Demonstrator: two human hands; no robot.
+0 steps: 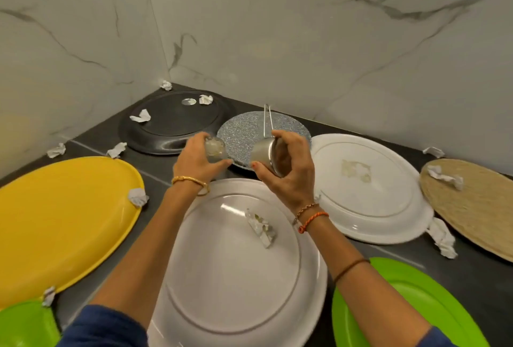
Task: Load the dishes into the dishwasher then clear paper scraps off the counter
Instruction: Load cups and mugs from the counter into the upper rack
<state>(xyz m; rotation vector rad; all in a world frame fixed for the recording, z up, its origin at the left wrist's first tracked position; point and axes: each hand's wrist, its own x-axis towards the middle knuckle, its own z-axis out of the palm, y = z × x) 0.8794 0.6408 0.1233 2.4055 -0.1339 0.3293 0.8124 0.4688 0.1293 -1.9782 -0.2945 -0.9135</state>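
Crumpled white paper scraps (261, 228) lie in the large round white plate (238, 291) on the dark worktop (91, 135). Above it, the left hand (198, 156) curls around a small clear glass (215, 146); the right hand (286, 169) grips a tilted steel measuring cup (263, 153).

Both forearms are extended forward from blue sleeves, bare from the elbow. The left hand (198, 156) is held palm down, fingers curled shut around a small glass (215, 148). The right hand (288, 171) is raised beside it, its grip closed on a tilted steel measuring cup (263, 153), thumb pressed underneath. The hands are held near each other, apart.
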